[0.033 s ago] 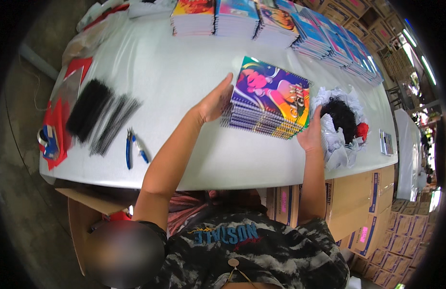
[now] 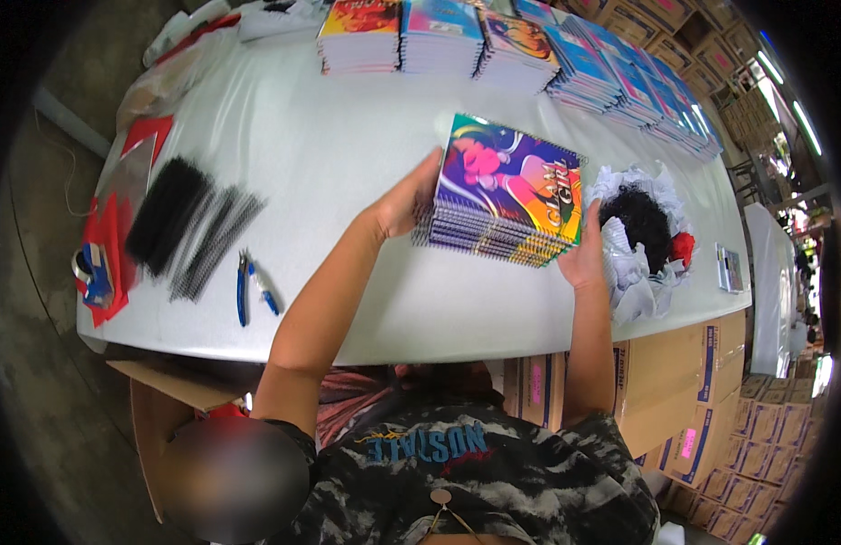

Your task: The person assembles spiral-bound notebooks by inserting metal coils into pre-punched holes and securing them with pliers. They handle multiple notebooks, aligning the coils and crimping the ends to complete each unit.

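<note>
My two bare forearms reach up over the near edge of the white bench [image 2: 348, 163], and my left hand [image 2: 404, 204] and right hand [image 2: 584, 256] press flat against opposite sides of a stack of spiral notebooks [image 2: 507, 195], gripping it between them at the middle of the bench. The top cover is glossy purple, blue and pink with a cartoon figure. More stacks of colourful notebooks [image 2: 438, 36] line the far edge, black binding coils [image 2: 189, 227] and blue-handled pliers [image 2: 248, 286] lie towards the left end, a white bag of black coils [image 2: 643, 227] sits just right of my right hand, and brown cartons [image 2: 702, 391] with blue and pink labels stand below the right corner.
</note>
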